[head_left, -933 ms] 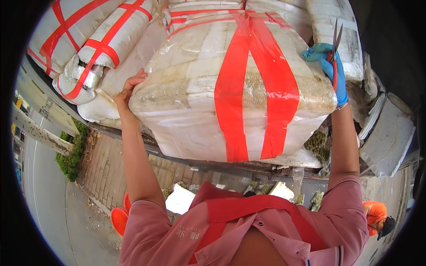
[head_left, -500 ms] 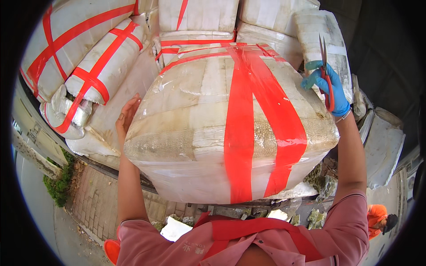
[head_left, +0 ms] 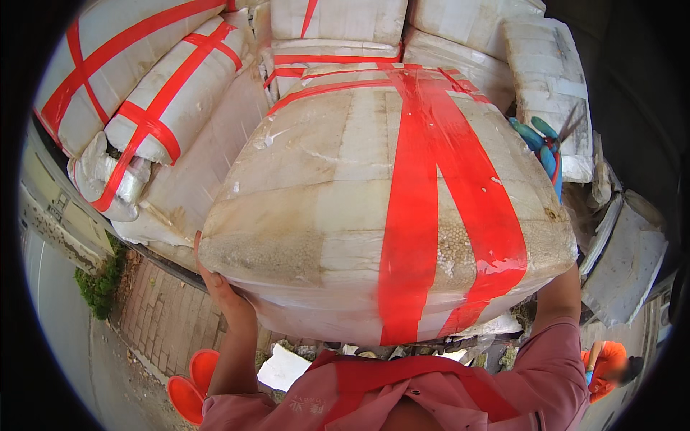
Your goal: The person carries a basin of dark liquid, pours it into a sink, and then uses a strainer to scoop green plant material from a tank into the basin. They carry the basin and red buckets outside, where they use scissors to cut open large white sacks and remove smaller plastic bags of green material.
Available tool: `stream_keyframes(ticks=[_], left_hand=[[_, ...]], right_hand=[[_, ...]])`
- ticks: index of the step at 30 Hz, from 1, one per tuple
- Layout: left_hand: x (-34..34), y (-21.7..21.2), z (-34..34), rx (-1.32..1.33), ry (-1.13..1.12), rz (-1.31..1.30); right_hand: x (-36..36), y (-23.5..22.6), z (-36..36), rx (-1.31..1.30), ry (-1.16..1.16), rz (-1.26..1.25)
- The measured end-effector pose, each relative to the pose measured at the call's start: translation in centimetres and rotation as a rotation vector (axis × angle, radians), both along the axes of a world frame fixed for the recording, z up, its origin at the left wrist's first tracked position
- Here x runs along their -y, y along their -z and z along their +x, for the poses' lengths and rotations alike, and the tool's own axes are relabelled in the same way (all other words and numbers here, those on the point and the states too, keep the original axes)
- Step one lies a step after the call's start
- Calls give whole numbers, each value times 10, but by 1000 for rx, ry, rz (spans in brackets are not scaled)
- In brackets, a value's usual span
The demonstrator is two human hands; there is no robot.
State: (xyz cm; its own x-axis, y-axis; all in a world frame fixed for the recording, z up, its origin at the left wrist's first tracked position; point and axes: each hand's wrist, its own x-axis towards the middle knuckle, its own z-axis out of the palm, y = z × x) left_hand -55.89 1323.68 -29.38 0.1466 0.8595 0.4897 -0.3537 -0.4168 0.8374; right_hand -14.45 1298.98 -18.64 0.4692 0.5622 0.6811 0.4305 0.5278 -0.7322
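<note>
The big white foam box wrapped in clear film and red tape (head_left: 381, 208) fills the centre of the frame; it looks light but bulky (probably slippery). The bare left hand (head_left: 219, 287) cups its lower-left edge; the blue-gloved right hand (head_left: 543, 147) grips its upper-right side.

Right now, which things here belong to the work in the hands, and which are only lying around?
In the work:
- large foam box wrapped with red tape
- left hand on its lower left corner
- right hand, in a blue glove, at its right side

Lying around:
- other taped foam boxes stacked behind
- broken foam pieces at right
- orange bowls below
</note>
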Motion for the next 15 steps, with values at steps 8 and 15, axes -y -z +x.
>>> stream_keyframes(ticks=[8, 15], left_hand=[[-24, 6, -5, -174, -319, 145], [-186, 62, -61, -314, -612, 198]], right_hand=[[5, 0, -80, 12, 80, 283], [-55, -5, -212, 92, -49, 453]])
